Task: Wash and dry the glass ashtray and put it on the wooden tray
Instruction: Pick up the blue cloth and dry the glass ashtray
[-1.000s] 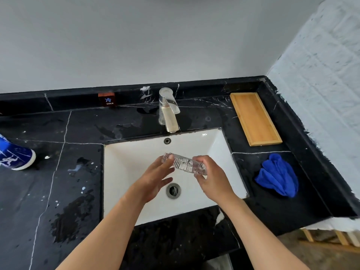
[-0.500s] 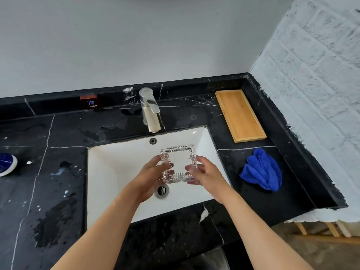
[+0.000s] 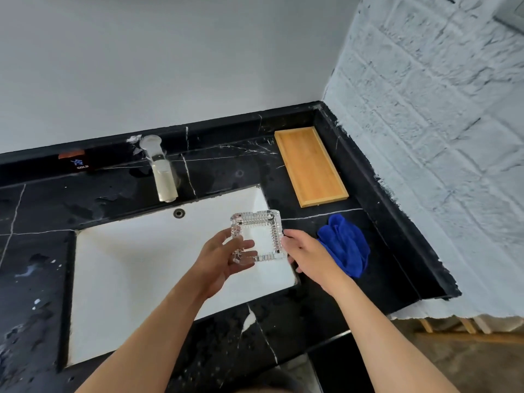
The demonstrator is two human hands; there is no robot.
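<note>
Head view shows you the glass ashtray (image 3: 257,240) held tilted up on edge above the right end of the white sink (image 3: 127,268), its open face turned toward you. Your left hand (image 3: 224,258) grips its left rim, thumb across the front and fingers curled behind the glass. Your right hand (image 3: 307,255) sits against the right rim with the fingers tucked behind; whether they actually clamp it or only steady it, you cannot tell from here. No water runs from the tap (image 3: 161,171) behind the basin, so the washing looks finished or nearly so, though that is a judgement. The blue cloth (image 3: 344,245) lies crumpled on the black counter (image 3: 226,171) just beside your right hand, untouched, so drying is probably the step in front of you. Beyond the cloth, near the back corner, the wooden tray (image 3: 309,165) sits bare, waiting for the ashtray as the last step.
</note>
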